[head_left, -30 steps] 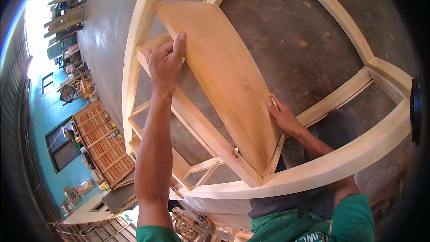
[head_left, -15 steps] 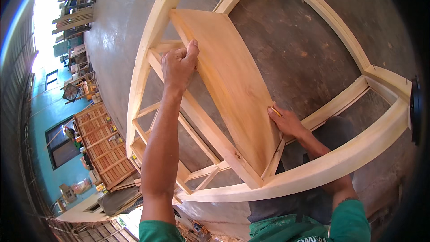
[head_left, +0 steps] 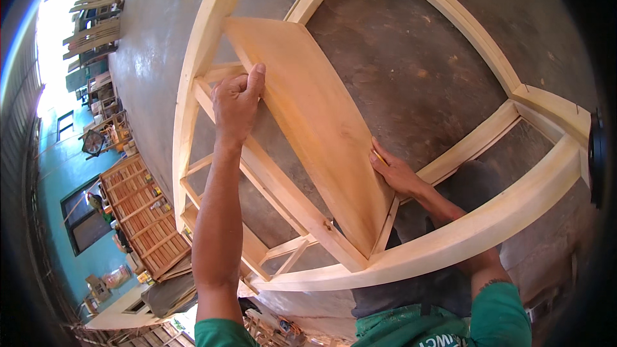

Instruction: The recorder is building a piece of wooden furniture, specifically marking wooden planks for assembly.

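A wide, pale wooden board (head_left: 315,119) lies slanted inside a large wooden frame (head_left: 411,274) with curved-looking rails. My left hand (head_left: 236,104) is closed around the board's left edge, toward its far end, with the thumb on top. Near the board's close end, my right hand (head_left: 400,173) rests against the right edge, its forearm reaching in under the frame's near rail. A thin yellow pencil (head_left: 380,157) sticks out between the right hand's fingers. Some of those fingers are hidden behind the board.
Narrow rails and short crosspieces (head_left: 289,244) lie left of the board. Nails (head_left: 577,109) stick up at the frame's right corner. Farther left are a slatted wooden panel (head_left: 144,209), a fan (head_left: 94,142) and stacked wood (head_left: 93,38) along a blue wall (head_left: 54,180).
The whole scene has shifted slightly left in the picture. Both hands keep their places on the board, and the board sits much the same within the frame.
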The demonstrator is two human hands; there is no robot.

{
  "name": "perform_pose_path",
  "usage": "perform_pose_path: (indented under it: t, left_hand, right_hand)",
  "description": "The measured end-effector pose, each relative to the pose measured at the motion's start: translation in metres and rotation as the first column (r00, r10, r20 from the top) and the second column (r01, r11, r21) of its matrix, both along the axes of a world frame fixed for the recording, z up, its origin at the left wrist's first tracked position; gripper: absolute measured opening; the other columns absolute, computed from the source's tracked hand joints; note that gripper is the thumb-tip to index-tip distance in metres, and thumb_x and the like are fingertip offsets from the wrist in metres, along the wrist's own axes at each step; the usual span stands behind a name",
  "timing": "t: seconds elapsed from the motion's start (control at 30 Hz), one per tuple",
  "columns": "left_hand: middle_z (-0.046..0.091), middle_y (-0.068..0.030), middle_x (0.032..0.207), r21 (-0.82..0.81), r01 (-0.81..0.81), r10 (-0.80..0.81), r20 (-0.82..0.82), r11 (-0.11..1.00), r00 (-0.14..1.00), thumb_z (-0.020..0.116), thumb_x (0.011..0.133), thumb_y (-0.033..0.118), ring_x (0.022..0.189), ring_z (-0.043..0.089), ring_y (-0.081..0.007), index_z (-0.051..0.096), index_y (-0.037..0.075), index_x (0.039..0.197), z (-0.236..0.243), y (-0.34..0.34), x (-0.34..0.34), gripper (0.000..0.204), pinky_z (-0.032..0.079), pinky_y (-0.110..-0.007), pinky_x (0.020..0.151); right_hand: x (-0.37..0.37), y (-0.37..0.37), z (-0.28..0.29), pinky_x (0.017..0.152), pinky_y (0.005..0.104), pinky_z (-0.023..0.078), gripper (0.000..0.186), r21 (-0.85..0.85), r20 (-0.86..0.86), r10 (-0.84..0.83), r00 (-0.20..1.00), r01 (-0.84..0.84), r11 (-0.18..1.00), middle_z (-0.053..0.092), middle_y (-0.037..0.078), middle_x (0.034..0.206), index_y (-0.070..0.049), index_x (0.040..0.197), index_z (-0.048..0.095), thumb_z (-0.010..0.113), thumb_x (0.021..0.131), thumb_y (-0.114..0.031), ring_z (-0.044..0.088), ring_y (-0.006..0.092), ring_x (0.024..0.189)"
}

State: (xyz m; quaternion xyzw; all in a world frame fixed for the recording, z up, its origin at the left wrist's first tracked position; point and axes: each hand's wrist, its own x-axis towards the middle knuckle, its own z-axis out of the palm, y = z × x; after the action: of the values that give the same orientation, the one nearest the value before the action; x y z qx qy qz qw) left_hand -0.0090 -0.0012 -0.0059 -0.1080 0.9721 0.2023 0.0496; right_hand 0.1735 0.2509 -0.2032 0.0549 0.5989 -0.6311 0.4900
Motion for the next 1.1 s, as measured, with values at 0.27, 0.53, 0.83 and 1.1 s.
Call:
perform_pose_path:
  t: [0.27,0.53,0.83,1.1]
  left_hand:
    - [0.044,-0.0042,0.050,-0.013,-0.063,0.062,-0.059,0.998,0.996,0.070,0.087,0.048,0.054,0.043,-0.0093,0.065,-0.005,0.064,-0.009,-0.007,-0.003,0.058,0.040,-0.031,0.055]
    - [0.058,-0.0008,0.060,-0.076,-0.067,0.066,-0.014,0.995,0.998,0.070,0.085,0.054,0.062,0.053,-0.0101,0.073,-0.003,0.074,0.000,-0.003,-0.007,0.058,0.046,-0.028,0.067]
    - [0.049,0.0049,0.056,-0.029,-0.051,0.050,-0.028,0.998,0.998,0.075,0.082,0.054,0.056,0.045,-0.0065,0.074,0.002,0.070,-0.008,-0.008,-0.003,0.054,0.040,-0.022,0.062]
    - [0.057,-0.0027,0.060,-0.217,-0.008,0.029,0.091,0.976,0.995,0.069,0.085,0.056,0.065,0.053,-0.0103,0.070,-0.001,0.069,0.001,0.006,0.001,0.060,0.043,-0.026,0.067]
  right_hand:
    - [-0.014,0.008,0.003,0.115,0.0370,0.029,0.075,0.112,-0.079,0.220,0.972,-0.211,0.971,0.040,0.021,0.152,-0.011,0.155,0.026,0.038,0.099,-0.059,0.038,0.0357,0.141]
    - [-0.011,0.003,-0.003,0.114,0.0370,0.030,0.078,0.009,-0.060,0.090,0.994,-0.090,0.996,0.043,0.021,0.150,-0.012,0.155,0.026,0.042,0.097,-0.061,0.039,0.0350,0.141]
    - [-0.011,0.009,-0.007,0.115,0.0302,0.026,0.076,-0.004,-0.040,0.103,0.994,-0.103,0.995,0.038,0.015,0.155,-0.010,0.155,0.024,0.044,0.100,-0.057,0.035,0.0263,0.143]
    - [-0.011,0.012,-0.020,0.115,0.0331,0.028,0.086,0.013,-0.037,0.097,0.995,-0.097,0.995,0.038,0.017,0.154,-0.013,0.155,0.026,0.048,0.092,-0.067,0.036,0.0312,0.143]
